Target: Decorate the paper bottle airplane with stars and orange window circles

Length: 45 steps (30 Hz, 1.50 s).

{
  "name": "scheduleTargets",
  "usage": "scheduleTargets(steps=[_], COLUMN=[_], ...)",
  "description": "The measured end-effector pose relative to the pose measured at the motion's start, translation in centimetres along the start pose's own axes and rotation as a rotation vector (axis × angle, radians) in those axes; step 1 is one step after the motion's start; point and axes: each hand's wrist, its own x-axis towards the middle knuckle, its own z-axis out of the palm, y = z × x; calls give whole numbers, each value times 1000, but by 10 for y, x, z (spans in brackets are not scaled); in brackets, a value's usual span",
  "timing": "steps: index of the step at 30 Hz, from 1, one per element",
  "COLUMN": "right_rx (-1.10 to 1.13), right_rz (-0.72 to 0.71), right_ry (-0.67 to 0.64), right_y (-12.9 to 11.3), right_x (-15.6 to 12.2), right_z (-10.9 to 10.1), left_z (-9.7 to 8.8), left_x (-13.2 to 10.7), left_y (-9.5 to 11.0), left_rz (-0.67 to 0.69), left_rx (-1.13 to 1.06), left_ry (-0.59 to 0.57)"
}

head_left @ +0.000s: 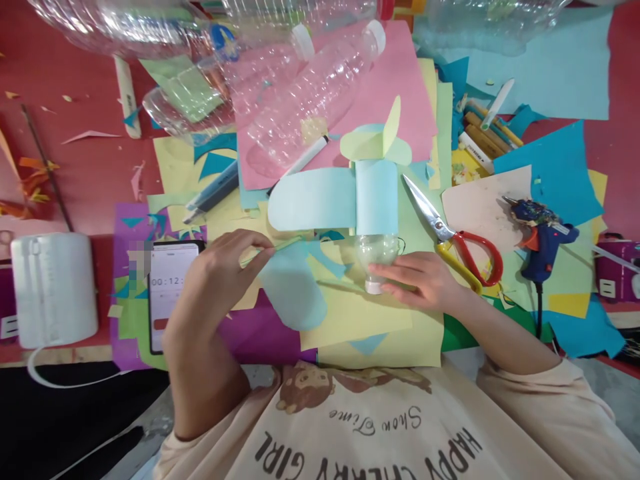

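Note:
A small clear plastic bottle lies with its white cap towards me, a light blue paper band around its body. One rounded light blue paper wing reaches out to its left. Pale green and yellow paper petals stand at its far end. The fingers of my right hand are laid over the bottle's neck, holding it. Thumb and fingers of my left hand are pinched at the upper edge of a second rounded light blue paper piece.
Scissors with red and yellow handles lie right of the bottle, and a blue glue gun beyond them. Clear bottles, markers and paper scraps cover the far side. A phone showing a timer sits at left.

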Motion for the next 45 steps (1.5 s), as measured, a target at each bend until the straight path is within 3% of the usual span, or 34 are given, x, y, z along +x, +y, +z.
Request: scheduleTargets(steps=[5,9,11,15,21,26,31,34,39,45], right_rx=[49,95,109,107,104,85,142,134,115,81], right_rz=[120,90,51,-117,-240,-117,117,160,84,254], right_ry=[-109,-37,59,173,211,162,209,255,318,515], right_y=[1,2,2,1,0,-1,0,0,0,4], right_x=[1,3,4,5,5,3,-1,-1,5,3], right_z=[-1,-3,-3,1,3,2,4,3,-4,-13], left_z=[-24,-32,-31,-20,-8,4,32,46,54,63], left_x=[-1,2,7,21,32,35,33,30,33,40], left_y=[12,25,34,60,95,105,101,97,94,91], left_rz=[-172,-288,-226,45,111,120,261,350,460,598], left_rx=[-128,-300,-352,-345,-234,-359,-703,-841,-675,-135], left_ry=[4,128,138,7,13,-38,-106,-111,-30,77])
